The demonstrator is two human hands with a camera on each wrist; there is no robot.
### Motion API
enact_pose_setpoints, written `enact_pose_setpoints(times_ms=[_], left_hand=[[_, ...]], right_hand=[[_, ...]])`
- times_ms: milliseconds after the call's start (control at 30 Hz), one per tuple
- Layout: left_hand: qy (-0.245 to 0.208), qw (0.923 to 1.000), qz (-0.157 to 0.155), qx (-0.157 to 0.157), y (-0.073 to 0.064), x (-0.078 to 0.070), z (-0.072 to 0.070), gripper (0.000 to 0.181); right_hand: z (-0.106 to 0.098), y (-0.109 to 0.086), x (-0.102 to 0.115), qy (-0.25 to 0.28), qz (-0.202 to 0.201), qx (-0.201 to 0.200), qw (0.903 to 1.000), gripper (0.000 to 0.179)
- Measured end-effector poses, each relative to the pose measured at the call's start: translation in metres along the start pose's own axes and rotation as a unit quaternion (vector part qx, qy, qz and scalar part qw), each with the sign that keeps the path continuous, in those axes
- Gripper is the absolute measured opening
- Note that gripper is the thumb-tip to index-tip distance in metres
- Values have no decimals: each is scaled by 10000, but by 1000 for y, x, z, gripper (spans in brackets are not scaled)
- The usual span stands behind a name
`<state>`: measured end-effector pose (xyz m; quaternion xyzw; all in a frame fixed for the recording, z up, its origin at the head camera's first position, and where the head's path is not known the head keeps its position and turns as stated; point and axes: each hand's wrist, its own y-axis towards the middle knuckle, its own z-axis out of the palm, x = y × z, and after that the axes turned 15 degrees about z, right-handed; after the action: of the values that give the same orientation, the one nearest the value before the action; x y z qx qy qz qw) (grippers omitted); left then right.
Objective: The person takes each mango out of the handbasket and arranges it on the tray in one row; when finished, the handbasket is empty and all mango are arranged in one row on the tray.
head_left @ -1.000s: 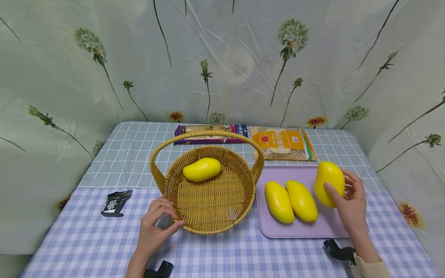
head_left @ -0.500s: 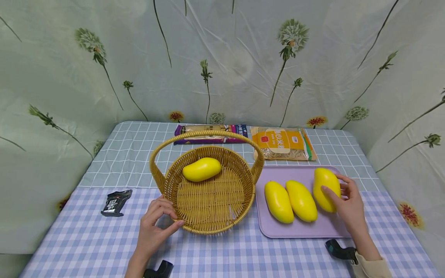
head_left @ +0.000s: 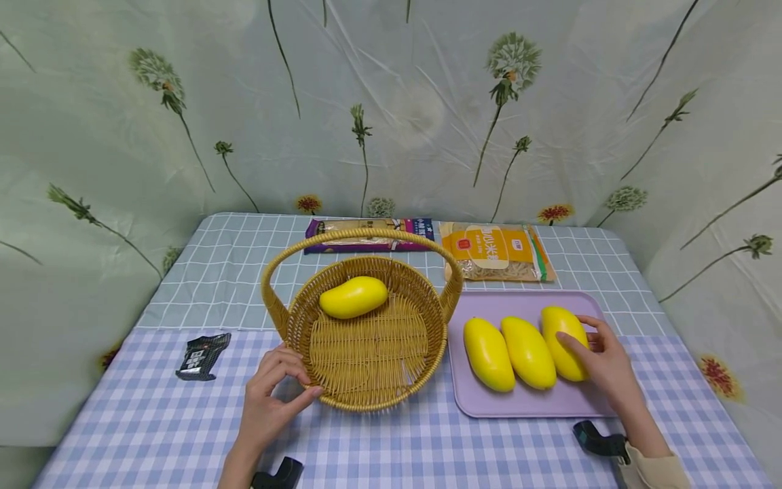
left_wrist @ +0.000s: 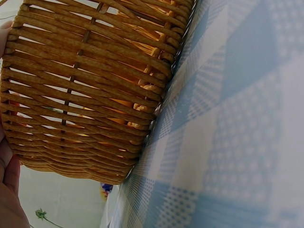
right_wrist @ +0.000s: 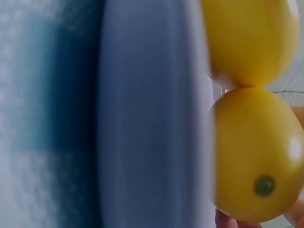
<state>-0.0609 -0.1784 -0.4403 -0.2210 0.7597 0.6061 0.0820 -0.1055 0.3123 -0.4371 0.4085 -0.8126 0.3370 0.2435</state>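
My left hand (head_left: 271,394) pinches the near left rim of a round wicker basket (head_left: 366,350) with a tall arched handle. Inside the basket, toward the back, lies one yellow mango (head_left: 353,297). On the lilac tray (head_left: 525,407) to the right, my right hand (head_left: 607,367) grips the rightmost mango (head_left: 563,343), thumb on top and fingers at its far side. Two more mangoes, one left (head_left: 489,354) and one middle (head_left: 529,353), lie beside it. From the right wrist, the held mango (right_wrist: 256,156) shows its green stem end and touches its neighbour (right_wrist: 251,38).
A purple-ended noodle packet (head_left: 373,234) and an orange-labelled bag (head_left: 497,252) lie behind the basket and tray. A small black wrapped packet (head_left: 203,356) is at the left on the checked cloth (head_left: 391,448). A flowered curtain (head_left: 403,122) hangs behind the table.
My right hand has lowered the held mango and brought it leftward onto the tray, against the middle one. The left hand and the basket have stayed in place.
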Motion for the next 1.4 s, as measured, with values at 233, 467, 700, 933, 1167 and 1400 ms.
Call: enact_pose_setpoints(times_ms=[233, 467, 700, 933, 1167, 1400], left_hand=[[-17, 10000, 32, 8, -2, 2, 0, 25], [7, 10000, -36, 12, -1, 0, -1, 25], [-41, 10000, -10, -5, 3, -2, 0, 24], [-54, 10000, 9, -23, 1, 0, 0, 26], [-45, 10000, -60, -25, 0, 0, 0, 25], [-42, 10000, -9, -39, 0, -1, 1, 25]], right_hand=[[-3, 3, 0, -210, -33, 151, 9997, 73], [-5, 4, -1, -414, -48, 180, 9990, 72], [-7, 4, -1, -541, 160, 413, 9976, 76], [-8, 4, -4, -541, 71, 627, 9965, 75], [-9, 3, -6, -669, -147, 702, 9952, 74], [-13, 4, -10, -885, -431, 742, 9924, 74]])
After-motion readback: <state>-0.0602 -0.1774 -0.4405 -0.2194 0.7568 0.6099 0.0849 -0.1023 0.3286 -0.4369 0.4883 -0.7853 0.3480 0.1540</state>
